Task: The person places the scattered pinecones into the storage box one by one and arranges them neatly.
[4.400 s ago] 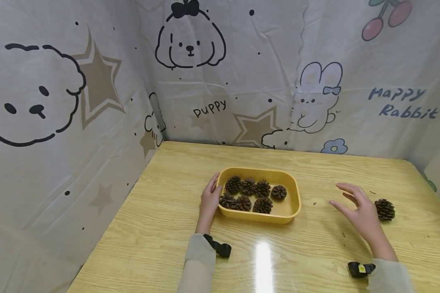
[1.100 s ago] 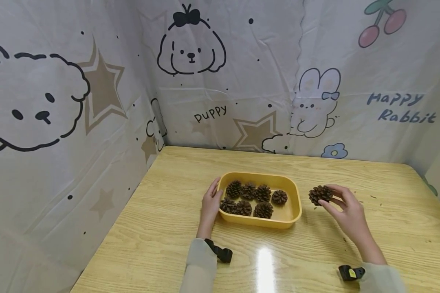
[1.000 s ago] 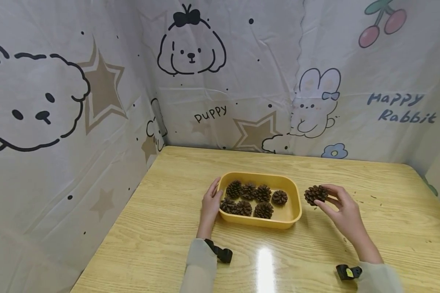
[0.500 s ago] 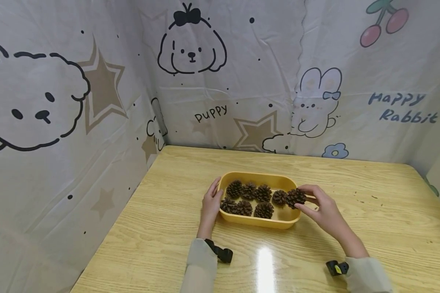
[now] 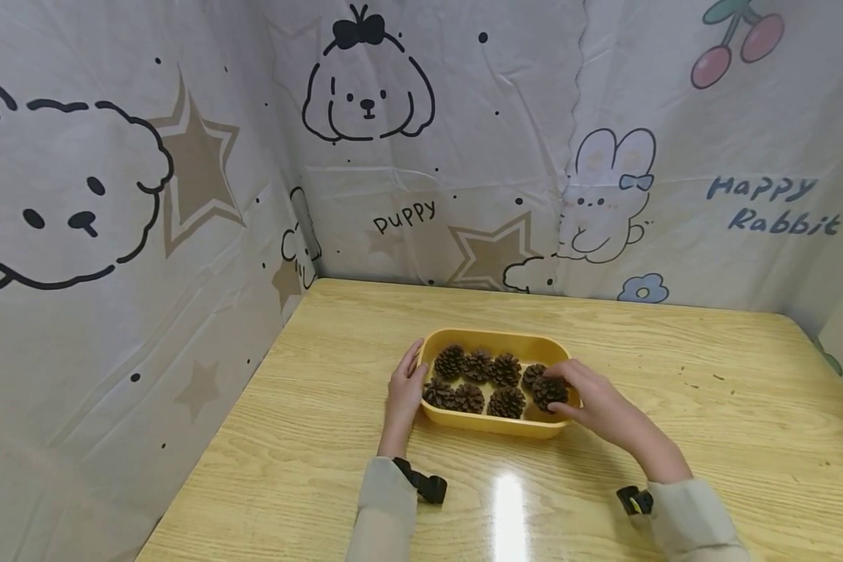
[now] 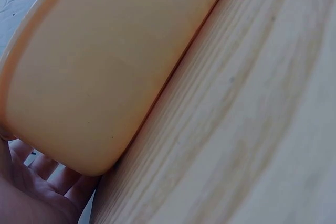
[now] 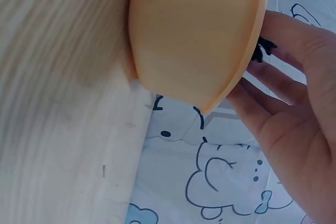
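Observation:
In the head view, a yellow plastic tub (image 5: 488,426) sits on the table, holding several brown pine cones (image 5: 506,403). My left hand (image 5: 402,394) grips the tub's left end, thumb at the rim and fingers along the outer wall. Over the right end, my right hand (image 5: 597,398) pinches a pine cone (image 5: 549,395) low inside the tub, in front of another cone (image 5: 533,376). The left wrist view shows the tub's outer wall (image 6: 105,72) against the fingers. In the right wrist view, the tub's wall hides most of the held cone (image 7: 262,50).
The wood-grain table (image 5: 288,484) carries a few dark flakes (image 5: 690,385) right of the tub. A printed curtain (image 5: 421,172) hangs behind it and along the left side. Black wrist cameras (image 5: 428,489) are strapped at both sleeves.
My right hand has picked up the pine cone from the table's right side and carried it left, over the rim and down into the tub. The left hand has kept its place.

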Tool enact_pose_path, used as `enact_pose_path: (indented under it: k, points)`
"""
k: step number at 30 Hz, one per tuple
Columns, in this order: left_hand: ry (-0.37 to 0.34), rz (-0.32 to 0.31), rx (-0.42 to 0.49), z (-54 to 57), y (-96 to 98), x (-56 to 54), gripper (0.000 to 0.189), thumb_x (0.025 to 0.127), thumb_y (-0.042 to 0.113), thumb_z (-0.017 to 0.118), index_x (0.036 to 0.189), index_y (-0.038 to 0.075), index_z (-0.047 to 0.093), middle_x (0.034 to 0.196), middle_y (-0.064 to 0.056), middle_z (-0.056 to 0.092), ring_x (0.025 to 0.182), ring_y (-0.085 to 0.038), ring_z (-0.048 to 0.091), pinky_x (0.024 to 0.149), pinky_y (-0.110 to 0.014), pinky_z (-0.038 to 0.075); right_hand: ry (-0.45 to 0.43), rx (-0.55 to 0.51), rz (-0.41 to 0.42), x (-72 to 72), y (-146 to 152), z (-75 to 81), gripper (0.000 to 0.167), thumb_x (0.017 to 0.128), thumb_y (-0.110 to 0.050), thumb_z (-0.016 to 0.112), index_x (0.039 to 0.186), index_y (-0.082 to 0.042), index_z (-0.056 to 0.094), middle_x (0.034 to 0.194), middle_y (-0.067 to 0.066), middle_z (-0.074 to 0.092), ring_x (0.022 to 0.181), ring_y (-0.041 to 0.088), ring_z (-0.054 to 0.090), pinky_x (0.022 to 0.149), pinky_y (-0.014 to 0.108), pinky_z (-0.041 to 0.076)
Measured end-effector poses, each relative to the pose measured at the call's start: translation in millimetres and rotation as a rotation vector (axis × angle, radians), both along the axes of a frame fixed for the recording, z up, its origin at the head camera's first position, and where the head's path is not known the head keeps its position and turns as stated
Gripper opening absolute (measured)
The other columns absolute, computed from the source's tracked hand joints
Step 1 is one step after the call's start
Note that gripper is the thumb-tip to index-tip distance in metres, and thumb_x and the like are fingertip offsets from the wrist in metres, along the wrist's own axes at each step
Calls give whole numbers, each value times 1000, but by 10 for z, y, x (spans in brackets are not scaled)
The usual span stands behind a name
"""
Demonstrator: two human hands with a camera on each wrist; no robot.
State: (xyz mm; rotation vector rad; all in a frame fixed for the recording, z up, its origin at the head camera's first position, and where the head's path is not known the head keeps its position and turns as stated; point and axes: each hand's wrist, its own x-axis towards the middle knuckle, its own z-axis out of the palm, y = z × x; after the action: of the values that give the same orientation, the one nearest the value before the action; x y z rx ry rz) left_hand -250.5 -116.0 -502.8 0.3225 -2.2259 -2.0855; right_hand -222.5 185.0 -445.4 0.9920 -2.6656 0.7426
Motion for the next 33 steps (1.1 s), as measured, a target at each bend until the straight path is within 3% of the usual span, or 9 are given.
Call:
enact_pose_path:
  k: [6,19,27,33]
  points:
    - [-6,-1,6,9,2,6,48,100,19,49,146,28,47,152,-9,46,139,-26,47,108,-43,46,-99,58,30,-9,-38,45,41,82,-6,75,119,-1,59,115,13,65,102,30,65,84,42,58]
    - [3,-8,20,10,0,-5,48,100,18,48,147,27,47,154,-10,43,142,-28,42,114,-47,40,-204,105,60,-59,-107,67,39,83,-6,75,116,-3,56,114,13,64,90,23,66,78,38,57]
    - [-2,-6,0,11,3,-6,48,99,17,48,147,26,47,153,-10,44,141,-28,44,113,-46,41,-228,126,70,-73,-140,72,34,83,-5,75,111,-5,56,110,11,64,87,19,64,75,35,57]
    - [26,-6,-33,0,-1,17,47,99,18,47,146,27,48,151,-13,46,137,-30,49,100,-38,51,-224,127,67,-67,-148,63,35,83,-7,74,113,-5,57,111,11,64,86,18,64,75,36,57]
